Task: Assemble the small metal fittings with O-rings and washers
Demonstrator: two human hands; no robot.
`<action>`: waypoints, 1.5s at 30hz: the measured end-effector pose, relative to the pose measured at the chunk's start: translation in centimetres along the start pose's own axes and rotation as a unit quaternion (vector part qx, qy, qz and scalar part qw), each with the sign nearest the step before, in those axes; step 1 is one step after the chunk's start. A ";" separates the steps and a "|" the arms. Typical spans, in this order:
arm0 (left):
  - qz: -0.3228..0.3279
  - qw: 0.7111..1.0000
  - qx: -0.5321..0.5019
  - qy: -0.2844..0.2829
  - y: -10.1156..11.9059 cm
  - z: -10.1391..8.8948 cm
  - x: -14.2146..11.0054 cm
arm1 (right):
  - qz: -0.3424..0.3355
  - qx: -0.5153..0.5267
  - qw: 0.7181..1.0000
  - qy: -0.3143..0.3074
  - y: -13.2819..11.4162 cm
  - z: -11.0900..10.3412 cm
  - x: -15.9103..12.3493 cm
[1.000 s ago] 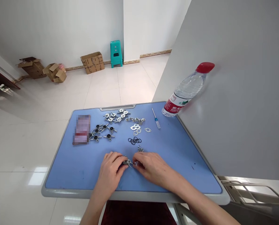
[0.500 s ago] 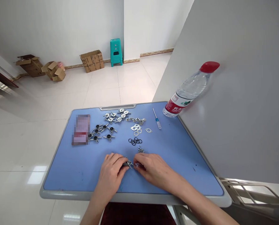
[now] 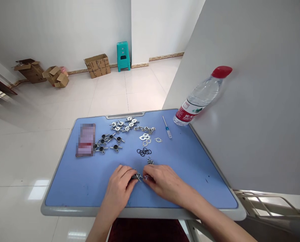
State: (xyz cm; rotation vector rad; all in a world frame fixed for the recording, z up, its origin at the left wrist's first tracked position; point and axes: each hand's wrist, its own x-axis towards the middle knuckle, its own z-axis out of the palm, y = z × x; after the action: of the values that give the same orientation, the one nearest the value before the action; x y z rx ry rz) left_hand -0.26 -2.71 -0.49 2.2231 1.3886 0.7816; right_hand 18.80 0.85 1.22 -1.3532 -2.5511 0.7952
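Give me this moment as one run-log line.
left hand: holds metal part | right hand: holds clear-handled tool | beyond: small screws, black rings, screwdriver

We see a blue table (image 3: 71, 181) with a grey rim, and on it we take the black rings (image 3: 144, 152), which overlap in a cluster, as our landmark. Just nearer to us than the rings sits a small heap of screws (image 3: 150, 161). Just beyond the rings we find thin metal plates (image 3: 147, 135), then a row of overlapping metal pieces (image 3: 150, 129). Beyond and left of them are silver-topped fittings (image 3: 127, 128); left, black-centred fittings (image 3: 103, 141); farthest left, a pixelated flat item (image 3: 86, 139). Beyond and right, we see a screwdriver (image 3: 167, 129), then a red-capped bottle (image 3: 194, 105).
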 end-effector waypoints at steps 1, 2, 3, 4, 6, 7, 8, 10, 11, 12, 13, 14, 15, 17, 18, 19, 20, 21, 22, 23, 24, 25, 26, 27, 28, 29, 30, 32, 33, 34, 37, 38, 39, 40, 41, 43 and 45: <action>-0.001 1.000 -0.003 -0.001 0.0 0.0 0.0 | 0.002 0.000 1.000 -0.002 0.0 0.0 0.0; -0.001 1.000 -0.005 -0.003 0.0 0.0 0.0 | 0.004 0.000 1.000 -0.004 -0.1 -0.1 0.0; -0.001 1.000 -0.006 -0.004 0.0 0.0 0.0 | 0.006 0.003 1.000 -0.009 -0.1 -0.2 0.0; 0.000 1.000 -0.007 -0.005 0.0 0.0 0.0 | 0.007 0.008 1.000 -0.012 -0.1 -0.4 0.0; 0.001 1.000 -0.007 -0.007 0.0 0.0 0.0 | 0.009 0.035 0.999 -0.013 0.0 -1.0 0.0; 0.001 1.000 -0.006 -0.009 0.0 0.0 0.0 | 0.012 0.054 0.998 -0.007 0.1 -1.4 0.0; -0.001 1.000 -0.004 -0.010 0.0 0.0 0.0 | 0.017 0.079 0.997 0.006 0.4 -1.8 -0.1; -0.002 1.000 0.001 -0.009 0.0 0.0 -0.1 | 0.049 0.106 0.992 0.052 1.0 -2.7 -0.1; -0.001 1.000 0.003 -0.007 -0.1 0.0 -0.1 | 0.069 0.110 0.988 0.081 1.4 -3.2 -0.1; 0.002 1.000 0.004 -0.004 -0.1 0.0 -0.2 | 0.086 0.112 0.985 0.103 1.8 -3.5 -0.1; 0.005 1.000 0.004 -0.001 -0.2 0.1 -0.2 | 0.097 0.113 0.982 0.117 2.2 -3.8 -0.2; 0.008 1.000 0.003 0.002 -0.2 0.1 -0.2 | 0.104 0.112 0.980 0.128 2.6 -4.1 -0.2; 0.009 1.000 0.002 0.004 -0.3 0.1 -0.3 | 0.109 0.108 0.979 0.135 3.0 -4.3 -0.2; 0.010 1.000 0.000 0.009 -0.3 0.2 -0.3 | 0.114 0.095 0.979 0.137 3.4 -4.5 -0.2; 0.011 1.000 0.000 0.012 -0.3 0.2 -0.3 | 0.113 0.088 0.981 0.131 3.5 -4.5 -0.1; 0.012 1.000 0.001 0.015 -0.3 0.2 -0.3 | 0.111 0.081 0.983 0.121 3.5 -4.4 0.0; 0.013 1.000 0.002 0.017 -0.3 0.2 -0.2 | 0.107 0.076 0.985 0.111 3.5 -4.3 0.1; 0.015 1.000 0.003 0.018 -0.2 0.1 -0.2 | 0.103 0.070 0.987 0.104 3.4 -4.1 0.3; 0.017 1.000 0.004 0.019 -0.2 0.1 -0.2 | 0.100 0.064 0.988 0.102 3.3 -3.9 0.5; 0.018 1.000 0.005 0.019 -0.2 0.1 -0.2 | 0.099 0.055 0.988 0.106 3.2 -3.7 0.7; 0.019 1.000 0.005 0.021 -0.2 0.2 -0.2 | 0.099 0.043 0.988 0.114 3.2 -3.4 0.9; 0.019 1.000 0.006 0.023 -0.3 0.2 -0.2 | 0.097 0.032 0.987 0.121 3.1 -3.2 1.1; 0.020 0.999 0.006 0.025 -0.3 0.2 -0.2 | 0.094 0.021 0.988 0.124 3.0 -2.9 1.3; 0.020 0.999 0.005 0.026 -0.4 0.3 -0.2 | 0.088 0.011 0.988 0.124 3.0 -2.7 1.5; 0.020 0.999 0.005 0.026 -0.4 0.3 -0.2 | 0.081 0.000 0.989 0.121 2.9 -2.6 1.6; 0.020 0.999 0.004 0.025 -0.5 0.3 -0.3 | 0.072 -0.012 0.991 0.114 2.9 -2.4 1.7; 0.018 1.000 0.003 0.024 -0.5 0.3 -0.3 | 0.064 -0.026 0.992 0.106 2.8 -2.4 1.8; 0.014 1.000 0.000 0.021 -0.5 0.3 -0.3 | 0.054 -0.061 0.993 0.088 2.8 -2.3 1.8; 0.013 1.000 -0.002 0.019 -0.4 0.3 -0.3 | 0.051 -0.079 0.992 0.080 2.7 -2.3 1.8; 0.011 1.000 -0.004 0.018 -0.4 0.2 -0.3 | 0.050 -0.097 0.991 0.073 2.7 -2.3 1.8; 0.011 1.000 -0.004 0.019 -0.2 0.2 -0.3 | 0.048 -0.133 0.988 0.063 2.6 -2.2 1.8; 0.011 1.000 -0.003 0.021 -0.2 0.2 -0.3 | 0.048 -0.141 0.987 0.061 2.6 -2.2 1.8; 0.011 1.000 -0.001 0.022 -0.2 0.1 -0.3 | 0.049 -0.146 0.986 0.061 2.6 -2.1 1.9; 0.011 1.000 0.000 0.023 -0.1 0.1 -0.2 | 0.052 -0.149 0.986 0.062 2.6 -2.1 1.9; 0.011 1.000 0.001 0.024 -0.1 0.1 -0.2 | 0.055 -0.149 0.985 0.063 2.6 -2.0 1.9; 0.009 1.000 0.001 0.022 0.0 0.1 -0.2 | 0.062 -0.148 0.985 0.068 2.7 -2.0 1.8; 0.008 1.000 0.000 0.020 0.0 0.0 -0.2 | 0.068 -0.141 0.985 0.076 2.8 -2.0 1.7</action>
State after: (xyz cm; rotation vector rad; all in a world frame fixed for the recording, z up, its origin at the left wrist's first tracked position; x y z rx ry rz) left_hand -0.30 -2.92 -0.58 2.2315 1.3915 0.8355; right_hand 20.55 4.28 1.22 -1.6164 -2.5422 0.3382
